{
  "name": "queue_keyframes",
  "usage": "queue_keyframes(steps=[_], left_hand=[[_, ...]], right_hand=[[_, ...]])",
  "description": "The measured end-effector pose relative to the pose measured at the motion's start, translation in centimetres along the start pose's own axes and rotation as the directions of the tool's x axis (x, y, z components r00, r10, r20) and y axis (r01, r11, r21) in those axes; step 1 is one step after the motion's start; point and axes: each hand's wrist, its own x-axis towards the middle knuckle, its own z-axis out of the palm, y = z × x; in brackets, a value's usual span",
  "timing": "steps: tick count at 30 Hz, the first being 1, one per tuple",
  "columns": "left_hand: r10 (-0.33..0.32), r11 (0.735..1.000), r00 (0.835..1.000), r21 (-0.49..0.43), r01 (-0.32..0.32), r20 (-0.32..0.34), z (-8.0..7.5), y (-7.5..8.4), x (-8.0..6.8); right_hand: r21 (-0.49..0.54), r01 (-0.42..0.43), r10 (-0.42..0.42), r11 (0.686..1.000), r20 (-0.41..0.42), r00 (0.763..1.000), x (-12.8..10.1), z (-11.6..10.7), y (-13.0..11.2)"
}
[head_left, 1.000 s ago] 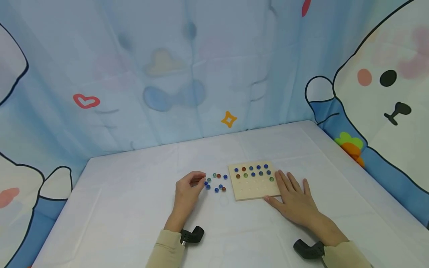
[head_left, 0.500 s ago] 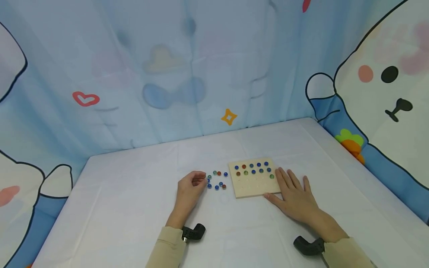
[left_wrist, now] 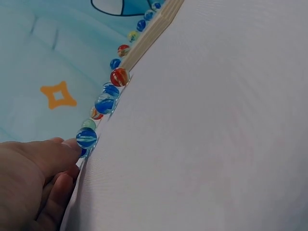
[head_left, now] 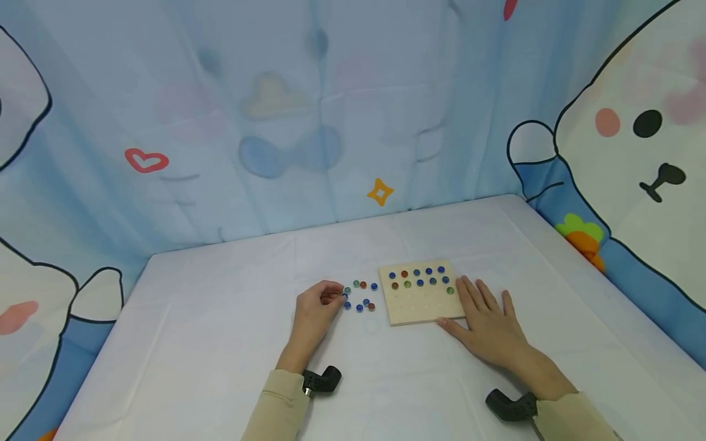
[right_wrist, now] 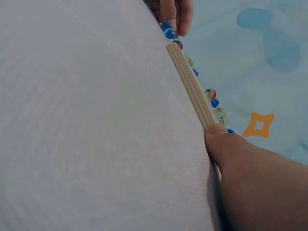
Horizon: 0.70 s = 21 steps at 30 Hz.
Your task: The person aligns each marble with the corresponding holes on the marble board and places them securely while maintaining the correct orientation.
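Observation:
My left hand is at the left side of a loose group of glass marbles, its fingers curled. Thumb and fingertips pinch a blue marble, which is partly hidden in the left wrist view. Right beside it sits another blue marble. A pale wooden board lies to the right, with blue, red and green marbles filling the far two rows of hollows and a green marble at the right of the third. My right hand rests with spread fingers along the board's right edge, its thumb at the near edge.
Loose red, blue and green marbles lie on the white tablecloth between the left hand and the board. A blue cartoon curtain hangs behind the table. Each wrist wears a black camera.
My left hand has edged slightly right, and the blue marbles by its fingertips have shifted right and closer to the others. My right hand stays on the board.

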Motion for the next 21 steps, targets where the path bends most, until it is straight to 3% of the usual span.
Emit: queue_keyframes(steps=[12,21], left_hand=[[-0.002,1.000,1.000,-0.008,0.002,0.015,0.06,0.53,0.10],[-0.034,0.999,0.999,-0.023,0.034,-0.016,-0.15,0.78,-0.10]], right_hand=[[0.000,-0.007,0.007,1.000,-0.008,1.000,-0.02,-0.10,0.09],[-0.007,-0.010,0.010,1.000,-0.015,1.000,0.02,0.11,-0.09]])
